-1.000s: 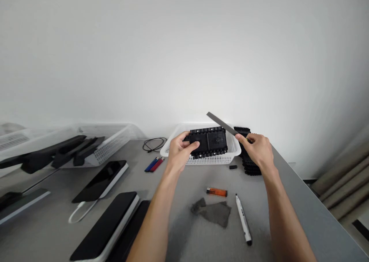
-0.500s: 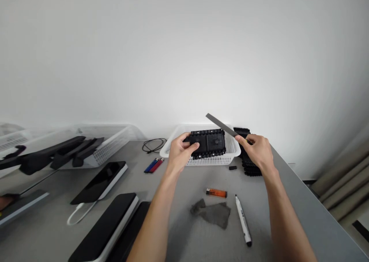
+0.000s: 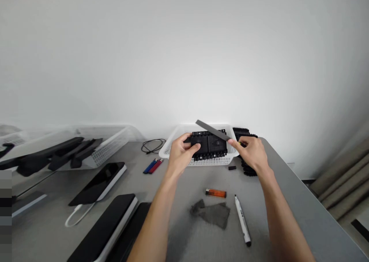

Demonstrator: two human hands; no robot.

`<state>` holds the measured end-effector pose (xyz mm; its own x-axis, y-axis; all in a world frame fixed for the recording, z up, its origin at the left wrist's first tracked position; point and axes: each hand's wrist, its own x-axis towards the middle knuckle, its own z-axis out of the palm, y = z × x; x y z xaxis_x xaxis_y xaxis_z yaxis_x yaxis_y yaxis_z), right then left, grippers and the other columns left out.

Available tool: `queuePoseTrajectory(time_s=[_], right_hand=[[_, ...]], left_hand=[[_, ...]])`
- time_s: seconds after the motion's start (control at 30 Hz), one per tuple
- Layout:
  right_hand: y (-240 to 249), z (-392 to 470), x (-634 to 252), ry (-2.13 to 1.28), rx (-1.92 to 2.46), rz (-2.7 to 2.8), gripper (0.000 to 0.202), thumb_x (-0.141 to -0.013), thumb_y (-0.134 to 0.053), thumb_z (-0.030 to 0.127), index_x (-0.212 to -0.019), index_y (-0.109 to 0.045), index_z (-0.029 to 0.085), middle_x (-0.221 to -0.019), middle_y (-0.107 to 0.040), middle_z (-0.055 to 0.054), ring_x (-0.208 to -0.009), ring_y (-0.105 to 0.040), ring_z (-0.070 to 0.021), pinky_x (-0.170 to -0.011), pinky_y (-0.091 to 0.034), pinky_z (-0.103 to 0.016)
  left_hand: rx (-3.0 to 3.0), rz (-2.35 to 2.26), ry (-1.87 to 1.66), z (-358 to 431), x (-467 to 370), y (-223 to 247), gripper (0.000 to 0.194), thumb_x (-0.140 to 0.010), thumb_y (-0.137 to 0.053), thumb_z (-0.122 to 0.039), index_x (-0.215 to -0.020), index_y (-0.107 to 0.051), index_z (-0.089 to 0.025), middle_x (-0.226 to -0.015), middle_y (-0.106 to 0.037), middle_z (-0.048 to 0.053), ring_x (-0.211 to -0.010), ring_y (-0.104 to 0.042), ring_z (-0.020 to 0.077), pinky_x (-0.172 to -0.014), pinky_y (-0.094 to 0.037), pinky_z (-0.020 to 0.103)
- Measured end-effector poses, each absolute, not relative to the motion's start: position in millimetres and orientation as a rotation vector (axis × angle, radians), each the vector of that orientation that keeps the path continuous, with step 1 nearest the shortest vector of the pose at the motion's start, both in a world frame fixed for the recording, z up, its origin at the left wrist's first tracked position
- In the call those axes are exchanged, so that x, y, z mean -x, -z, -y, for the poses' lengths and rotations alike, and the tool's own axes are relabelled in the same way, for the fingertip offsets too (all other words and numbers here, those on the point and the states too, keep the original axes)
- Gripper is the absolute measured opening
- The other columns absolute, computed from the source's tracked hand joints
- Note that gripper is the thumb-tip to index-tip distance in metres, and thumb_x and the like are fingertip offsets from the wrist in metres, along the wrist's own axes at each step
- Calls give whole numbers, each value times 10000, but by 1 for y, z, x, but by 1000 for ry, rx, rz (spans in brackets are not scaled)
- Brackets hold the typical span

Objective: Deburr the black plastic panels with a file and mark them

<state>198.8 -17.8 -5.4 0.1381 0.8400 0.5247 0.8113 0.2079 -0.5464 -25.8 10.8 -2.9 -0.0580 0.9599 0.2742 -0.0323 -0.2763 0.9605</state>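
My left hand (image 3: pixel 182 151) grips a flat black plastic part (image 3: pixel 203 146) with toothed long edges, thumb on its face, held over a white plastic basket (image 3: pixel 211 161). In my right hand (image 3: pixel 252 150) is a flat grey metal file (image 3: pixel 211 130), gripped near its yellow-and-black handle, which the fingers mostly hide. The file slants up to the left across the part's upper right; whether it touches cannot be made out. More black toothed parts (image 3: pixel 250 169) lie beyond my right hand. A small black cap (image 3: pixel 232 168) rests in front of the basket.
Before me lie an orange lighter (image 3: pixel 216 193), a dark grey cloth scrap (image 3: pixel 215 214) and a white marker (image 3: pixel 242 221). Blue and red lighters (image 3: pixel 153 166), a black cable (image 3: pixel 152 146), black-and-white power banks (image 3: pixel 103 227) and another basket (image 3: pixel 111 146) are leftward. The table's edge (image 3: pixel 308 194) runs along the right.
My right hand has moved left with the file, bringing its blade down and across the black part. The left hand keeps its hold, nearly still.
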Motion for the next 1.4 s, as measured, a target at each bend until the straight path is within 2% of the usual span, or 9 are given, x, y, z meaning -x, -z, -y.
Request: queuePoseTrajectory(time_s=[0.17, 0.37, 0.5, 0.67, 0.9, 1.2, 1.3, 1.4], right_hand=[[4, 21, -180, -90, 1572, 1726, 630, -789, -468, 759, -503, -356, 209, -470, -341, 28, -480, -267, -111, -489, -191, -263], [8, 14, -209, -53, 1634, 1612, 640, -797, -437, 763, -510, -277, 214, -482, -282, 36, -488, -234, -108, -472, -171, -263], [7, 17, -200, -75, 1596, 1645, 634, -806, -444, 750, -509, -295, 211, -484, -302, 32, -488, -254, -109, -477, -181, -264], [7, 20, -180, -103, 1569, 1742, 637, -783, -464, 767, -494, -339, 213, -467, -325, 27, -471, -262, -111, -475, -185, -271], [8, 12, -216, -75, 1645, 1593, 626, -801, -448, 750, -519, -285, 216, -491, -276, 39, -494, -236, -109, -475, -181, -265], [10, 11, -206, -141, 1578, 1605, 623, -807, -473, 724, -517, -254, 218, -489, -266, 44, -495, -217, -101, -481, -172, -265], [14, 5, -215, -192, 1592, 1474, 609, -805, -472, 723, -511, -292, 221, -483, -326, 35, -483, -261, -100, -473, -198, -263], [14, 4, -215, -435, 1441, 1438, 560, -807, -489, 701, -553, -406, 209, -516, -428, 22, -476, -351, -104, -472, -270, -260]], left_hand=[[-1419, -1039, -1452, -7, 23, 2, 401, -609, -744, -224, -992, -667, -138, -647, -699, 12, -636, -656, 173, -665, -501, 268], [-1329, -1075, -1492, -14, 29, 5, 424, -556, -768, -223, -956, -654, -139, -627, -694, 0, -557, -613, 146, -595, -472, 243], [-1359, -1072, -1470, -14, 24, 6, 389, -573, -760, -221, -941, -657, -146, -606, -680, -9, -564, -618, 152, -601, -468, 245], [-1377, -1027, -1467, -10, 22, 5, 397, -564, -769, -214, -943, -674, -141, -630, -684, 6, -633, -645, 175, -668, -487, 270], [-1294, -1042, -1493, -14, 31, 4, 418, -543, -766, -221, -931, -630, -144, -594, -671, -15, -525, -594, 135, -568, -447, 231], [-1265, -1025, -1452, -12, 26, 1, 417, -517, -779, -236, -873, -574, -166, -597, -656, -28, -536, -590, 133, -589, -444, 232], [-1213, -1037, -1466, -16, 27, 5, 423, -505, -771, -213, -858, -541, -176, -611, -636, -41, -546, -579, 123, -574, -431, 216], [-1172, -1013, -1479, -19, 25, 8, 398, -505, -754, -189, -814, -503, -185, -654, -599, -54, -586, -568, 109, -568, -433, 200]])
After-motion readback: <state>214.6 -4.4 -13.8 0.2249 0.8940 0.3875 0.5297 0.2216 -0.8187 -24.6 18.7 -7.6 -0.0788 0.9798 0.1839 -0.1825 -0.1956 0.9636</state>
